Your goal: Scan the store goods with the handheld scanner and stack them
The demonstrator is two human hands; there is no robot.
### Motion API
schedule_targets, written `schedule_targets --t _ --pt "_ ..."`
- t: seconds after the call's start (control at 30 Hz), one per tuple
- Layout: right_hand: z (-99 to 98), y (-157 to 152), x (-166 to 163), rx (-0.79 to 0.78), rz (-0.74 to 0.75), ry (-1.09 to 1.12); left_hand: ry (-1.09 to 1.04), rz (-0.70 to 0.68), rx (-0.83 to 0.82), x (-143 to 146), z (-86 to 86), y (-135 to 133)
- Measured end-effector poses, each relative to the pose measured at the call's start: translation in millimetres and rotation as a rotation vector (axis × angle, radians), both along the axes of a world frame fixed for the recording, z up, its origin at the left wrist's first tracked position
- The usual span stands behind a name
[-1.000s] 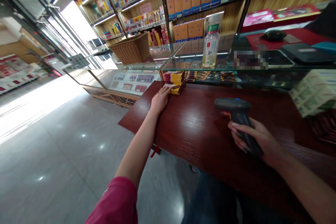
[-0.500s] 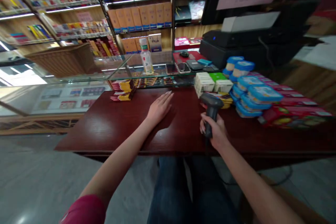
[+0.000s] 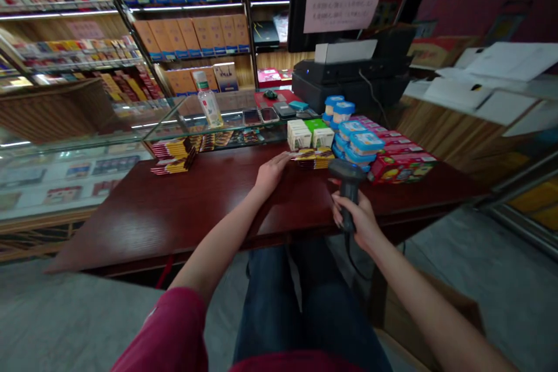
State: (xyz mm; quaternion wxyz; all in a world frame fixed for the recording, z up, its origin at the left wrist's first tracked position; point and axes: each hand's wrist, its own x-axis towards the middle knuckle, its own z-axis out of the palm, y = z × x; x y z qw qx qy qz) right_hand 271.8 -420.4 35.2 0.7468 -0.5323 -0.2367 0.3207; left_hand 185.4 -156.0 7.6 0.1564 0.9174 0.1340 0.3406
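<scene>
My right hand (image 3: 360, 220) is closed round the grip of a black barcode scanner (image 3: 347, 181), held upright over the dark red wooden counter (image 3: 183, 209). My left hand (image 3: 271, 170) reaches forward with its fingers stretched out, and the fingertips touch a low stack of flat yellow-and-dark packets (image 3: 314, 157) lying near the counter's middle. Just behind that stack stand white and green small boxes (image 3: 310, 134). A second stack of the same yellow-and-dark packets (image 3: 172, 157) lies at the counter's far left.
Blue-lidded tubs (image 3: 358, 143) and long red boxes (image 3: 403, 165) crowd the counter's right side. Behind it runs a glass display case (image 3: 209, 119) with a clear bottle (image 3: 208, 100) and phones on top. A black printer and monitor (image 3: 349, 70) stand at the back.
My left hand left the far-left packet stack and crossed the counter to the right, reaching the stack near the middle. The view swung right; the scanner stays gripped in my right hand.
</scene>
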Motion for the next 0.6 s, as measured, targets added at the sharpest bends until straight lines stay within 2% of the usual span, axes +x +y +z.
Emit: schedule_targets --t 0.17,0.23,0.3,0.4,0.5,0.6 --pt "3.0 72 -24 -0.072 0.346 -0.081 -0.214 0.271 -0.372 -97 -4.8 60" --pt "3.9 109 -39 -0.083 0.462 -0.157 -0.324 0.354 -0.584 -129 -6.3 77" --pt "4.0 143 -56 -0.081 0.507 -0.220 -0.474 0.378 -0.835 -151 -8.8 87" --pt "1.7 179 -81 -0.075 0.532 -0.309 -0.694 0.361 -1.076 -161 -13.4 93" --pt "-4.4 197 -96 -0.074 0.520 -0.370 -0.753 0.353 -1.120 -156 -16.8 96" --pt "-12.0 202 -99 -0.084 0.460 -0.339 -0.736 0.357 -1.131 -152 -18.4 98"
